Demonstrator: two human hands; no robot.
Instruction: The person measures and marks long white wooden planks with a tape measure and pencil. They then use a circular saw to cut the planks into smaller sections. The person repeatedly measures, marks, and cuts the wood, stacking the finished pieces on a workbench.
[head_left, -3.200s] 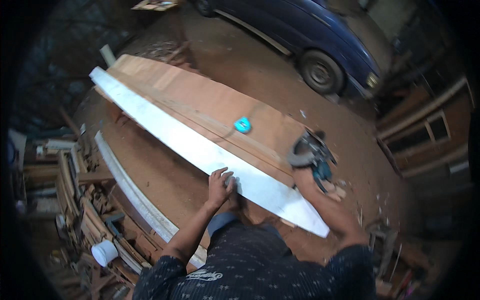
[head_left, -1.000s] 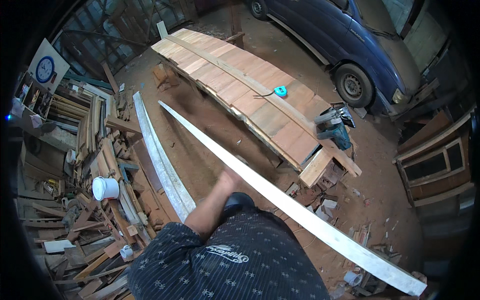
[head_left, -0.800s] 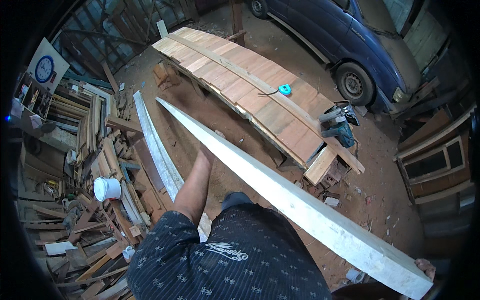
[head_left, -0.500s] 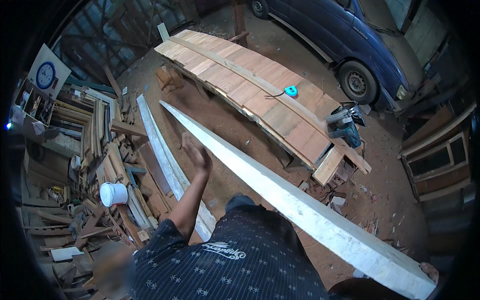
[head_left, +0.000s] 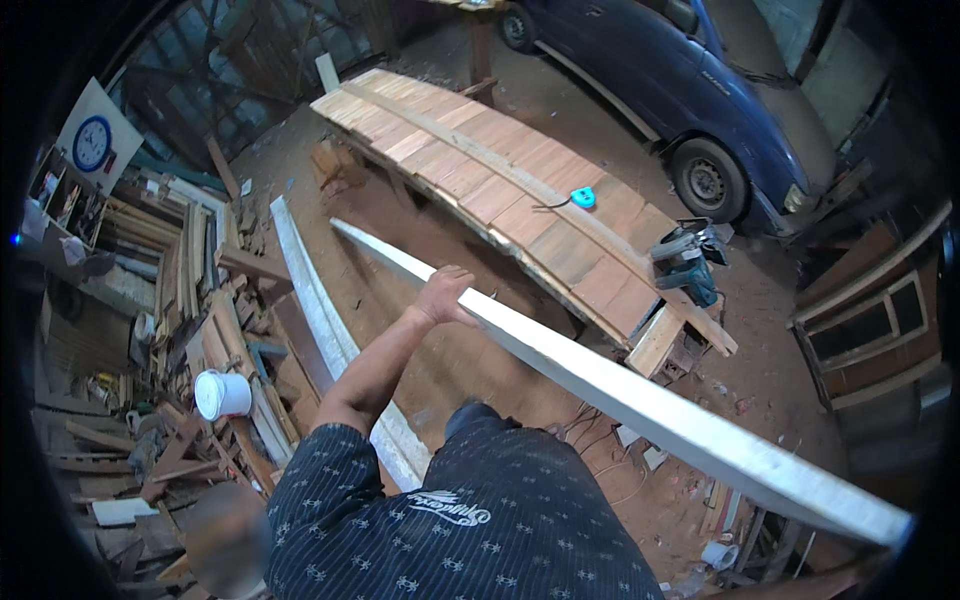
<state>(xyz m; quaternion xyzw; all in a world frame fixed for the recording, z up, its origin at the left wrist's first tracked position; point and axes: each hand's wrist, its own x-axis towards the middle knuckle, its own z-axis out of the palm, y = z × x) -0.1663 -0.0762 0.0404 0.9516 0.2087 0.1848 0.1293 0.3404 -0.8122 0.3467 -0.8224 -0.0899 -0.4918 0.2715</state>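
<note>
The beam [head_left: 640, 395] looks stiff and fairly heavy; being so long, I'd expect it to swing and dip at the ends if held in one place only. It should not be fragile, though corners could chip, and the pale faces, if dusty, might be a little slick. Best hold, I judge: hands well apart, one on each side of the middle, fingers wrapped over the edges. The left hand [head_left: 445, 297] grasps it towards the far left end, fingers over the top; the right hand does not show, so I cannot tell its grip.

It runs from far left to near right, between the person and the counter [head_left: 560, 245], above the floor [head_left: 450, 240]; whether the far tip touches down is unclear. It is white, straight-edged and slim, the upper face bright, the near side greyer and faintly smudged
</note>
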